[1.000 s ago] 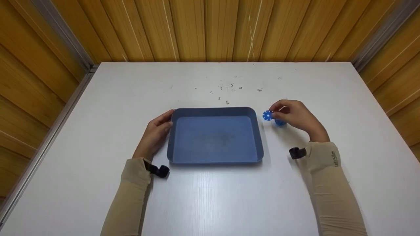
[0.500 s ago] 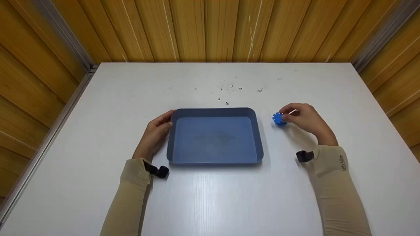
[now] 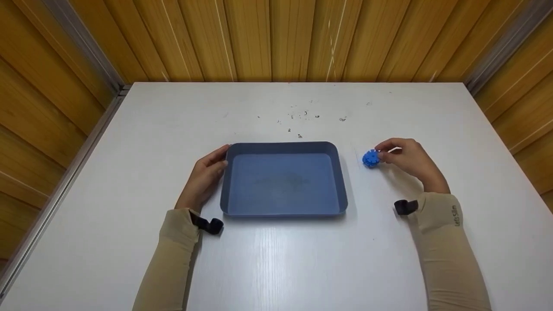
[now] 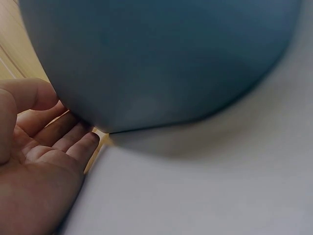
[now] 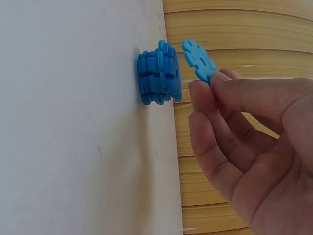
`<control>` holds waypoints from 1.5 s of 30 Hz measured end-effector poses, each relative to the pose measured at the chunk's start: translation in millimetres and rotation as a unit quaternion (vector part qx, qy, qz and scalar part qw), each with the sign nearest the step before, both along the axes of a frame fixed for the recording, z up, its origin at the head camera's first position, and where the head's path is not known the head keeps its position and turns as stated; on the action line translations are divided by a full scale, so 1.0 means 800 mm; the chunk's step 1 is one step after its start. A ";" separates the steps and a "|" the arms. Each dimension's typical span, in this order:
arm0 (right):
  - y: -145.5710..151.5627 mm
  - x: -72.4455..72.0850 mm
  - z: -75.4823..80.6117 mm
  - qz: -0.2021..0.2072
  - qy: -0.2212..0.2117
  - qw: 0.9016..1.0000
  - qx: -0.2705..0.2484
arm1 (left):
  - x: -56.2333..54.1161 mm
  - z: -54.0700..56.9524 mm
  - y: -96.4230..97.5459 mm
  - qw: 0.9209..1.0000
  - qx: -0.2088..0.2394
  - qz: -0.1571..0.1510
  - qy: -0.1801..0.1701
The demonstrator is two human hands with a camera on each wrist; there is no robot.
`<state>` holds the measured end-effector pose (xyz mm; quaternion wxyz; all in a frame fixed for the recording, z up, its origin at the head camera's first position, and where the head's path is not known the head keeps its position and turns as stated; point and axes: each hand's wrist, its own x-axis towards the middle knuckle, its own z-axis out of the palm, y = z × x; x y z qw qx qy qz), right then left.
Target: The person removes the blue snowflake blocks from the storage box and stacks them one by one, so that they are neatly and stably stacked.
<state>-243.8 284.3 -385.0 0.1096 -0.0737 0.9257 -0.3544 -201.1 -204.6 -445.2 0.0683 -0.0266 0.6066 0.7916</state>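
Observation:
My right hand (image 3: 410, 160) pinches a thin blue notched plastic disc (image 5: 198, 59) between thumb and fingertips. Just beyond it, a short stack of similar blue discs (image 5: 159, 76) stands on the white table. In the right wrist view a gap separates the held disc from the top of this stack; from the head they overlap. A shallow blue-grey rectangular tray (image 3: 283, 148) lies left of the stack. My left hand (image 3: 202, 177) rests against the tray's left outer side, its thumb and fingertips touching the wall near the far left corner.
The white table (image 3: 276, 263) reaches back to yellow wood-patterned panels (image 3: 289, 41). Small dark marks (image 3: 305, 113) dot its surface behind the tray. Black wrist cameras (image 3: 406, 207) jut inward from both sleeves.
My right hand has moved right and slightly nearer with the disc, from beside the tray to over the stack. The left hand and the tray have stayed put.

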 end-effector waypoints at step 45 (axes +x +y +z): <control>0.003 -0.001 -0.002 -0.006 0.009 1.000 0.015 | 0.003 0.004 0.000 1.000 -0.013 -0.002 -0.006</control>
